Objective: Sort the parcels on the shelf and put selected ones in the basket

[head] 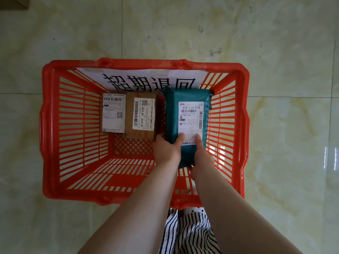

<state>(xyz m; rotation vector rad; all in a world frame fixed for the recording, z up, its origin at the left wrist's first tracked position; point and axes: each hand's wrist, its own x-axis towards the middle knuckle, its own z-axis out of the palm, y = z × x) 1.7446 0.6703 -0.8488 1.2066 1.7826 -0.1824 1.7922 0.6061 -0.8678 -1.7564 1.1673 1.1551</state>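
Both hands' grip on teal parcel (187, 114) — label "470 L14 078", red basket (49, 125)

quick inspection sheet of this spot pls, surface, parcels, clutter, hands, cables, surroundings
surface: pale marble-look floor tiles.
job's things: red basket on the floor; small white-labelled box and brown box lie side by side in it; teal parcel held over the basket's right side.
clutter: printed paper sign against the far wall.
grip: left hand and right hand both grip the teal parcel's near end.
cables: nothing seen.
surroundings: cardboard corner top left; striped clothing below.
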